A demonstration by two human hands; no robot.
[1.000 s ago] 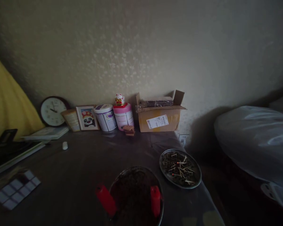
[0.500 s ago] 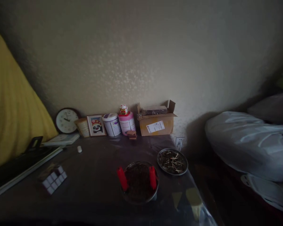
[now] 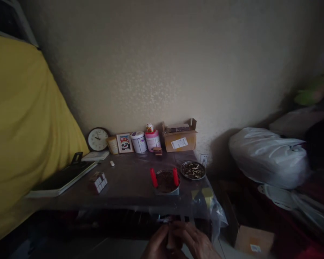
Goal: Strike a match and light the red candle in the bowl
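At the bottom of the view, below the table's front edge, my left hand (image 3: 157,242) and my right hand (image 3: 193,240) are close together. Fingers of both are bent inward around a small pale thing (image 3: 171,240), too dark and too covered to name. Beyond them on the table stands a round metal bowl (image 3: 167,192) of dark grainy filling. Two red candles, a left one (image 3: 153,178) and a right one (image 3: 175,177), stand upright in it, the left leaning slightly. Behind it to the right lies a round tray (image 3: 185,176) strewn with pale matchsticks.
Along the wall are a clock (image 3: 97,139), a panda picture (image 3: 125,143), a white tin (image 3: 138,142), a pink-lidded tin (image 3: 152,141) and an open carton (image 3: 180,142). A puzzle cube (image 3: 99,182) sits left. White bags (image 3: 267,158) and another carton (image 3: 254,240) are right.
The view has drawn back and tipped down, so the table looks smaller and its front edge shows. Both my hands have come into view at the bottom, held together.
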